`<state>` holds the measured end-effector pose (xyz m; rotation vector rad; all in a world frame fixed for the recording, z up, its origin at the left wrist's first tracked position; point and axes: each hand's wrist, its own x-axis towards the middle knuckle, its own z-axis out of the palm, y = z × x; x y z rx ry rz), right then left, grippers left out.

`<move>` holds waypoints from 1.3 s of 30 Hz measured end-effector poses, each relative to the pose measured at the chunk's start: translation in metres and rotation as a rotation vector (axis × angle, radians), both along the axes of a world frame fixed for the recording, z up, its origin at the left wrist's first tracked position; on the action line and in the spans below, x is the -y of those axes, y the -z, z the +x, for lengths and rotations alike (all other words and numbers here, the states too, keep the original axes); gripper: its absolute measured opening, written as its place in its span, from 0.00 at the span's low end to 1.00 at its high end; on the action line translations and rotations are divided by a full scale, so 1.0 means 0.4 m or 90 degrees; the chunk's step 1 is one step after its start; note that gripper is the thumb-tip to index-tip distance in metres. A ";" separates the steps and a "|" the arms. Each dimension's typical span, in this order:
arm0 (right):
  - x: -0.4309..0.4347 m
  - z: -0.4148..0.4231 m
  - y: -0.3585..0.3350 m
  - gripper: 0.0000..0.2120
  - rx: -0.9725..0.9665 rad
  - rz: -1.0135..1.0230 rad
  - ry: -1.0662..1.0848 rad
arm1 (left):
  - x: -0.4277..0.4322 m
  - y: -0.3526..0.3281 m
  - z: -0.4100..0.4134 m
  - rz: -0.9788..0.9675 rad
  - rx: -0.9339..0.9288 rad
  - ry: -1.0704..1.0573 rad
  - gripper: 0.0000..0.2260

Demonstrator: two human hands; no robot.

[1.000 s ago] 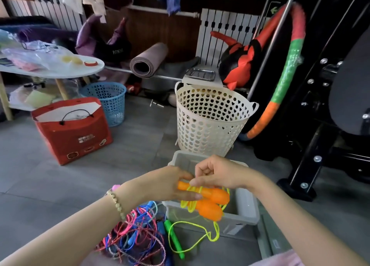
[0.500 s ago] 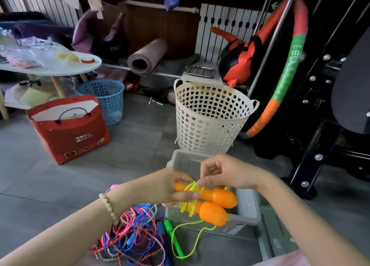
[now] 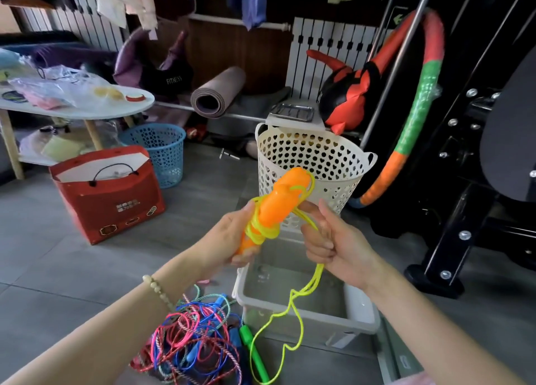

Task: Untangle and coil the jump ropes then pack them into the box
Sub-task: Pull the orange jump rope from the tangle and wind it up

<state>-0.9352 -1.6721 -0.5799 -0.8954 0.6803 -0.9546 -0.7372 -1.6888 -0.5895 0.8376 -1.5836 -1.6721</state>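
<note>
My left hand grips the lower ends of two orange handles held together and tilted up to the right, with yellow-green cord wound around them. My right hand pinches the same yellow-green rope, which runs from the handles through my fingers and hangs in loose loops to the floor. Below my hands sits the clear plastic box; I see nothing inside it. A tangle of pink, blue and striped jump ropes with a green handle lies on the floor at its left.
A white perforated basket stands just behind the box. A red paper bag and a blue basket sit to the left, by a white table. Black gym equipment and a padded hoop fill the right.
The orange handles have swung from lying sideways over the box to pointing up. Both hands rose, and my right hand moved from above the handles to their right, drawing the cord.
</note>
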 end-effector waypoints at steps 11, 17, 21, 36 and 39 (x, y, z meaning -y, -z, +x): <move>-0.042 0.034 0.047 0.06 -0.740 -0.382 0.157 | 0.038 0.038 -0.031 0.106 0.023 -0.332 0.20; -0.051 0.057 0.012 0.20 -1.014 -0.725 0.133 | 0.032 0.072 -0.039 -0.044 0.200 -0.271 0.16; -0.011 -0.002 0.008 0.15 -0.844 -0.686 0.187 | 0.016 0.075 -0.039 -0.148 0.273 -0.141 0.11; 0.018 -0.010 0.005 0.19 -0.610 -0.474 0.093 | -0.002 0.048 -0.025 -0.376 0.380 0.022 0.14; 0.013 -0.015 -0.010 0.16 -0.481 -0.363 -0.067 | -0.010 0.029 -0.016 -0.354 0.325 0.117 0.09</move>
